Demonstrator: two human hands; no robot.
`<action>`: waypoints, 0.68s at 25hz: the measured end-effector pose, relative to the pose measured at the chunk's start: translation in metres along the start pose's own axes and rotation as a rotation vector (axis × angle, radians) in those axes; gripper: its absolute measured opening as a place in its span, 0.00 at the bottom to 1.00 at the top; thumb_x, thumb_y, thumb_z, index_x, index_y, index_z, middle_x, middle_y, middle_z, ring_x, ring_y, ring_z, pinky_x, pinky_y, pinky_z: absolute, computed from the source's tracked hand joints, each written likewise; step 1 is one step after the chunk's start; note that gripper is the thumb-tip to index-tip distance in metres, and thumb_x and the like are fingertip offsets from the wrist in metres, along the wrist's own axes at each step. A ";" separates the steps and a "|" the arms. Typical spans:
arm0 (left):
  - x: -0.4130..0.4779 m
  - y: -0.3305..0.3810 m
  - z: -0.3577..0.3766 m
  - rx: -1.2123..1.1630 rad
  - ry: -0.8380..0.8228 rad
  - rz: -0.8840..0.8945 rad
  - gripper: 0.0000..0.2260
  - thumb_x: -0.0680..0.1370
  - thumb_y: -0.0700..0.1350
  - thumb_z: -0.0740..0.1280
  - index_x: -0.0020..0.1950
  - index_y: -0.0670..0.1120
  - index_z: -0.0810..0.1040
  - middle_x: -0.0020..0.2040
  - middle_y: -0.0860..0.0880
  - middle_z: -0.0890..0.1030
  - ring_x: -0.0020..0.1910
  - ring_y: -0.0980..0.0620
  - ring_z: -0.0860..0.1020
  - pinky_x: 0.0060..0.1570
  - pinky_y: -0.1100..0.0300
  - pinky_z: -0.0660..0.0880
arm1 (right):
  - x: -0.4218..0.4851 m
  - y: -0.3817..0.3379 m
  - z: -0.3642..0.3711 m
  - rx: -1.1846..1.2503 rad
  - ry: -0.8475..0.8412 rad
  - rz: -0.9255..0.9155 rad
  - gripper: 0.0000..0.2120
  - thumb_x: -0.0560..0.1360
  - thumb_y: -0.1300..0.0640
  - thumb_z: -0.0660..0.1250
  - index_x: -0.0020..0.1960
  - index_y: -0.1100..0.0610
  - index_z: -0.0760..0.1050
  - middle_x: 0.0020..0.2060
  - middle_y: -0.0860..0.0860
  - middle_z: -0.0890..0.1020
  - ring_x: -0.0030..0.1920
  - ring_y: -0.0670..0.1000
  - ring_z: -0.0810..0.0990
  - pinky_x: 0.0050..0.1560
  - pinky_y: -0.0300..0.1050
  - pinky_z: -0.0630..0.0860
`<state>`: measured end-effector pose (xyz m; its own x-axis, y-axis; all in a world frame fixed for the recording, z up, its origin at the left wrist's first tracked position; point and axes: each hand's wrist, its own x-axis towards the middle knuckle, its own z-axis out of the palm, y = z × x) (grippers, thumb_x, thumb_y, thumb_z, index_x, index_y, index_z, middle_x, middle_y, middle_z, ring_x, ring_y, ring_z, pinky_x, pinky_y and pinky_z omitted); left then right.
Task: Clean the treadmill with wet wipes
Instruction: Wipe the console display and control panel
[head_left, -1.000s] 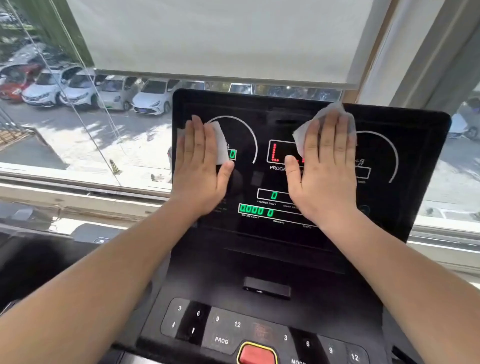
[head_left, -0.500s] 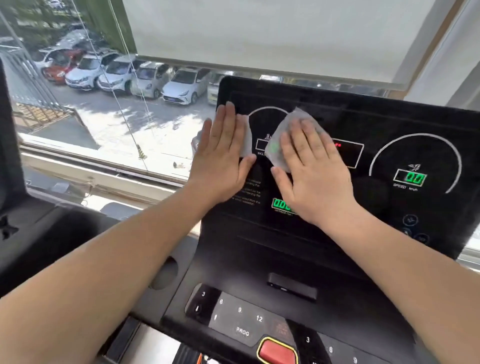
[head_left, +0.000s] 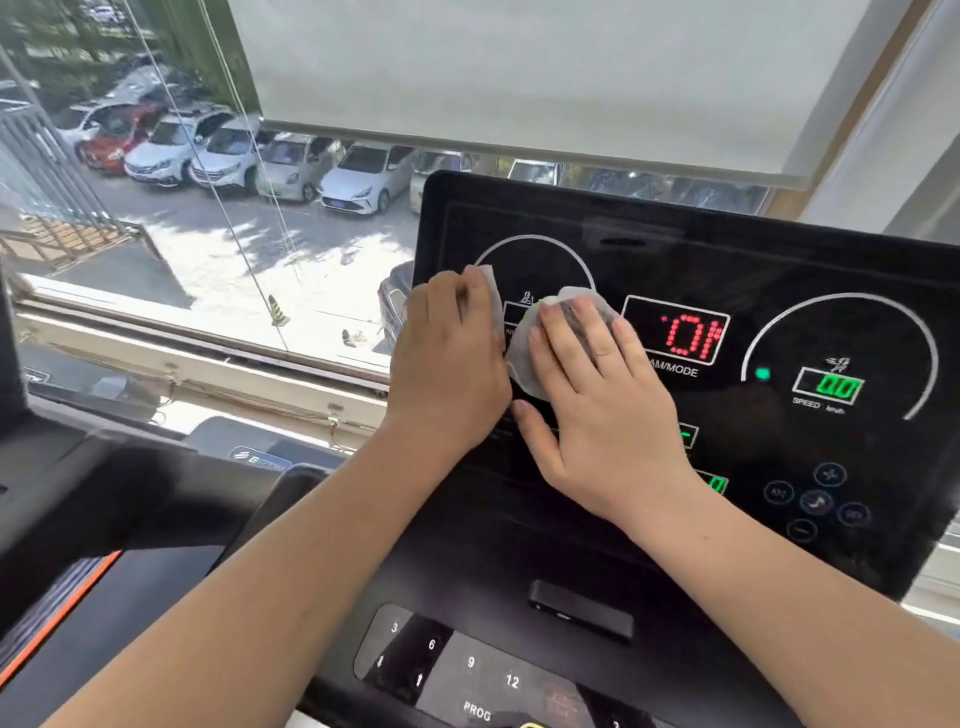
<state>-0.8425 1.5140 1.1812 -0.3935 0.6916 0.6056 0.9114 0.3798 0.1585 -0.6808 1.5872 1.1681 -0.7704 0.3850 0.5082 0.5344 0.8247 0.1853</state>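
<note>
Black glossy plastic forms the treadmill console (head_left: 675, 249), the biggest task thing in view. It is tilted up toward the person with its readouts lit. Behind it, toward twelve o'clock, a window (head_left: 208, 234) with a half-lowered blind (head_left: 519, 78) looks onto parked cars (head_left: 358, 182). Both forearms reach in from six o'clock, which lets the palms bear squarely on the sloped screen.

The right hand (head_left: 597, 405) lies flat with fingers spread, pressing a wet wipe (head_left: 524, 364) onto the dial at the screen's nine o'clock side, probably to spread pressure across the cloth. The left hand (head_left: 447, 364), just beside it at the panel's nine o'clock edge, covers a second wipe (head_left: 493, 296). Its fingers look bent, but blur hides whether they clutch or merely press. The three o'clock half lies well apart from both wipes and probably still awaits them.
</note>
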 end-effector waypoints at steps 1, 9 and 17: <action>-0.007 -0.004 0.005 -0.041 -0.018 0.029 0.27 0.82 0.45 0.59 0.79 0.36 0.62 0.74 0.35 0.66 0.73 0.36 0.65 0.71 0.44 0.68 | -0.001 0.003 0.001 -0.006 0.002 -0.020 0.32 0.83 0.42 0.55 0.80 0.60 0.63 0.81 0.56 0.60 0.83 0.59 0.52 0.80 0.61 0.54; 0.039 -0.046 0.009 -0.062 -0.125 0.237 0.31 0.86 0.55 0.52 0.85 0.44 0.44 0.84 0.39 0.42 0.83 0.41 0.38 0.81 0.43 0.43 | 0.061 0.021 -0.015 -0.065 0.078 -0.027 0.31 0.84 0.43 0.52 0.82 0.57 0.59 0.82 0.55 0.59 0.83 0.58 0.53 0.81 0.59 0.50; -0.027 -0.052 0.040 -0.240 -0.070 0.191 0.30 0.85 0.49 0.54 0.83 0.35 0.51 0.83 0.36 0.49 0.83 0.38 0.44 0.81 0.42 0.46 | 0.047 -0.025 0.017 0.069 0.048 -0.034 0.32 0.80 0.50 0.53 0.82 0.60 0.56 0.82 0.57 0.56 0.83 0.59 0.49 0.80 0.61 0.50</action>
<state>-0.8838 1.5000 1.1254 -0.2120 0.7802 0.5885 0.9688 0.0889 0.2312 -0.7361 1.5918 1.1733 -0.7691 0.3378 0.5425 0.4820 0.8641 0.1452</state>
